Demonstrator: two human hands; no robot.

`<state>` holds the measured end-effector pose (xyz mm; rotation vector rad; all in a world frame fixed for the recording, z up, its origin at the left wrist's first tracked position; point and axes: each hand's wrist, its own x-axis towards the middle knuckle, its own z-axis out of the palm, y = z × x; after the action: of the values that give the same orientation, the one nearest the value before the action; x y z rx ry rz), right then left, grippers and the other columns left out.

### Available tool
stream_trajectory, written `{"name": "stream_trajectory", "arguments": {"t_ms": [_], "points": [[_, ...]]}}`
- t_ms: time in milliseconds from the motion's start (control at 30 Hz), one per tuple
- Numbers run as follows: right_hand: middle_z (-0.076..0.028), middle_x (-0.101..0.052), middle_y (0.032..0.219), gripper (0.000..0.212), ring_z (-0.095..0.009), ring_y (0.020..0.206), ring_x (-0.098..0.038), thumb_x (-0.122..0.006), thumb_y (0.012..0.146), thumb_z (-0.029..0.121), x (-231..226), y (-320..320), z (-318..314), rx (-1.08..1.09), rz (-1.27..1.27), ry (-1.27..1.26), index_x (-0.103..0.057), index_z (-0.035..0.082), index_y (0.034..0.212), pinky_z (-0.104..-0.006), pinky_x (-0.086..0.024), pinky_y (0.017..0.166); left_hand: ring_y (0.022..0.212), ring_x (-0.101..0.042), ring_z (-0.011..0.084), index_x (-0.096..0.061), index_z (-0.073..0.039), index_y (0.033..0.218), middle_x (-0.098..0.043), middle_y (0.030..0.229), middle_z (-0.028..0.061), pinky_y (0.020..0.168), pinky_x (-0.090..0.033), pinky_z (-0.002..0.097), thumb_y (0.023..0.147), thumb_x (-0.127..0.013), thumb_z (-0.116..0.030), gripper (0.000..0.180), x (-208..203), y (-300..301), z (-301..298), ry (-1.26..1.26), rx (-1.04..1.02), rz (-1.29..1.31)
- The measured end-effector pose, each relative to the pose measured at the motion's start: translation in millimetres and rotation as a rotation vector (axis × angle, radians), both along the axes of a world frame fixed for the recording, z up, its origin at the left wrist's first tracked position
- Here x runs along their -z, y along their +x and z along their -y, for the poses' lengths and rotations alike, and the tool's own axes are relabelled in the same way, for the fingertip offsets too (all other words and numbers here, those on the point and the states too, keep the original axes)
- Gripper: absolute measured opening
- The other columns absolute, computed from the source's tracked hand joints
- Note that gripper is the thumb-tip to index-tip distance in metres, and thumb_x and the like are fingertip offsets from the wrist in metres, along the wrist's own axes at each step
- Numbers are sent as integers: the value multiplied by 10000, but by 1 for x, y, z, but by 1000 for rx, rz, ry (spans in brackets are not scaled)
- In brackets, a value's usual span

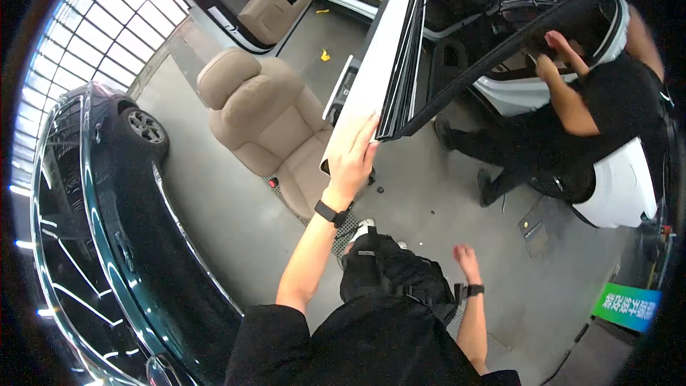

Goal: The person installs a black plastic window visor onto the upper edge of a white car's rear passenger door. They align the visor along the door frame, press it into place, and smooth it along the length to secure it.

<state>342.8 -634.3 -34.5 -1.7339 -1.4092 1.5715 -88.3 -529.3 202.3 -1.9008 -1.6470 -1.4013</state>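
Note:
My left hand (351, 161) reaches up and lies on the near end of a white car door (375, 64) with black window trim. Its fingers stretch along the painted surface, pressed flat rather than wrapped round it. A black band circles that wrist. Low at my right side hangs my right hand (466, 260), holding nothing, its fingers loosely bent and a little apart. A dark door handle (343, 89) juts from the left face of the door. Just left of my left hand, a beige car seat (275, 121) stands on the floor.
A dark green car (136, 243) fills the left side. At right a co-worker in black (564, 129) leans toward the white car (514, 93). Yellow scraps (325, 54) and small dark bits (380, 189) lie on the grey floor. A green-blue sign (627, 306) stands lower right.

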Motion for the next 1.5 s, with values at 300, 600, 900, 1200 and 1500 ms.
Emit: {"name": "stream_trajectory", "arguments": {"t_ms": [300, 600, 900, 1200, 1500], "points": [[-80, -617, 838, 295, -162, 786, -582, -406, 977, 251, -240, -237, -105, -235, -226, 291, -550, -2, 1020, -291, -460, 745, 947, -638, 227, -664, -89, 1068, -666, 1047, 49, 765, -513, 324, 890, -542, -318, 314, 11, 5, -4, 55, -38, 48], [-133, -615, 825, 343, -192, 754, -599, -455, 951, 284, -262, -301, -100, -109, -276, 467, -520, -53, 972, -309, -478, 698, 922, -638, 232, -676, -93, 1049, -664, 1059, 47, 767, -523, 319, 846, -586, -297, 302, 11, 2, 2, -29, 24, 75], [-116, -574, 1086, 417, -168, 1004, -509, -407, 960, 314, -252, -308, -87, 8, -298, 307, -532, -52, 1114, -288, -392, 867, 977, -618, 319, -637, -22, 1072, -635, 1097, 156, 839, -494, 385, 889, -532, -324, 368, 9, -5, 6, -124, 145, 105], [-198, -307, 1427, 494, -362, 1336, -251, -532, 896, 252, -201, -301, -87, -49, -117, 774, -431, 13, 1316, -458, -196, 1091, 974, -603, 373, -584, -4, 1129, -604, 1123, 202, 831, -498, 422, 931, -438, -319, 399, 7, -10, 15, -189, 214, 48], [-249, -395, 1339, 652, -366, 1229, -419, -694, 805, 311, -182, -313, -76, 159, -82, 975, -405, 13, 1308, -449, -360, 1014, 984, -600, 330, -605, -63, 1102, -621, 1098, 135, 803, -507, 392, 927, -447, -367, 385, 7, -11, 24, -194, 198, 43]]}}
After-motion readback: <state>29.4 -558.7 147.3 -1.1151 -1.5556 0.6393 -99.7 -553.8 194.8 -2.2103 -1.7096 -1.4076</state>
